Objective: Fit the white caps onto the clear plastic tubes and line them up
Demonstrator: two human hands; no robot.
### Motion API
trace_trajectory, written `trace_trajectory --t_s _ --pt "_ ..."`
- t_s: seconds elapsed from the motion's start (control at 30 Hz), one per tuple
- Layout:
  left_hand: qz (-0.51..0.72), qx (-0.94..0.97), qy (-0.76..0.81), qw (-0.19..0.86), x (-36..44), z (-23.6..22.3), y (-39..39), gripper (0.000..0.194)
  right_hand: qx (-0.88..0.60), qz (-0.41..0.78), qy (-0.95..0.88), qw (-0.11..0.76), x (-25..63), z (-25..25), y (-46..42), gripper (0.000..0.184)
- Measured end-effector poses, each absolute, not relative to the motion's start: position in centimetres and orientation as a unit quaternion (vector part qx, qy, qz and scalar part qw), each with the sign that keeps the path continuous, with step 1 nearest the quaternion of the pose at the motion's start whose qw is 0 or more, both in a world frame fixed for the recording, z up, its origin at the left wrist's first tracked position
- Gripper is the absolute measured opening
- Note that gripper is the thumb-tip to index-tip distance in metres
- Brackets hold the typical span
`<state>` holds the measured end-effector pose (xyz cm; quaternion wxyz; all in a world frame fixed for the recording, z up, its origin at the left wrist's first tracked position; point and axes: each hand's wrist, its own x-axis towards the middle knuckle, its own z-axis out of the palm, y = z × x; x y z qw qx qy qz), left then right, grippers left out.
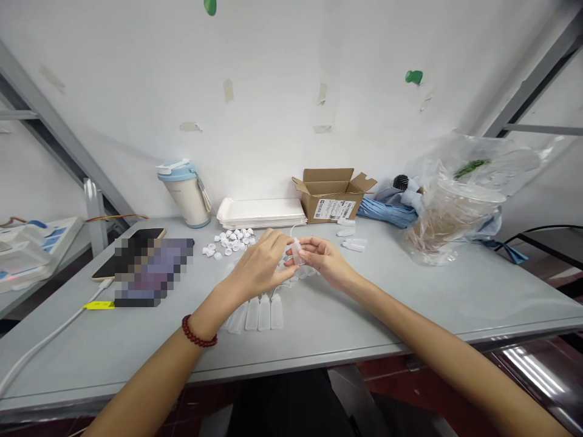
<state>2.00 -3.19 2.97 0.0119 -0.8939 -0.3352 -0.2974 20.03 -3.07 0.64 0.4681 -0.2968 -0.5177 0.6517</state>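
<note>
The right hand [323, 258] holds a small, see-through plastic bottle [297, 251] with its thumb and fingers, up over the middle of the gray table [364, 321]. The left hand [262, 261] is right by the bottle, but its fingertips are partly hidden, so I cannot tell if it grips too. More little bottles [264, 312] lie in a row near the left wrist. White caps [232, 240] sit in a pile behind the left hand.

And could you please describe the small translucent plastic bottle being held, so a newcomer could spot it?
Find the long grey table, then the right hand near its middle. The small translucent plastic bottle it holds is raised; similar bottles nearby lie flat.
</note>
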Motion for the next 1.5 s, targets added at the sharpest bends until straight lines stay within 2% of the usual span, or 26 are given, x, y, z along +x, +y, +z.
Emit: trace_trajectory --t_s 0.3,0.43,0.53,0.73,0.8,1.03,1.5 --pt "-0.301 -0.908 -0.290 -0.005 1.7 3.9 -3.5 0.031 -0.286 0.652 -0.552 0.433 20.2 1.0 -3.0 0.033" --pt "-0.290 -0.914 -0.283 -0.035 1.0 3.9 -4.0 0.030 -0.329 0.618 -0.610 0.370 20.8 1.3 -2.8 0.029" --pt "-0.271 -0.918 -0.284 -0.053 0.3 3.6 -5.3 0.032 -0.323 0.617 -0.661 0.281 21.2 1.9 -3.1 0.028" --pt "-0.220 -0.922 -0.298 -0.112 -0.2 2.2 -9.3 0.038 -0.248 0.638 -0.729 -0.016 21.4 2.0 -3.6 0.025" --pt "-0.212 -0.922 -0.305 -0.112 -0.1 1.7 -10.1 0.037 -0.236 0.637 -0.730 -0.070 21.3 1.7 -3.5 0.025" --pt "-0.183 -0.923 -0.329 -0.085 -0.1 1.2 -9.9 0.037 -0.253 0.637 -0.726 -0.060 21.6 1.5 -3.2 0.030" --pt "-0.138 -0.928 -0.330 -0.101 -0.1 2.1 -9.7 0.033 -0.256 0.649 -0.714 -0.052 21.5 1.4 -3.0 0.039"
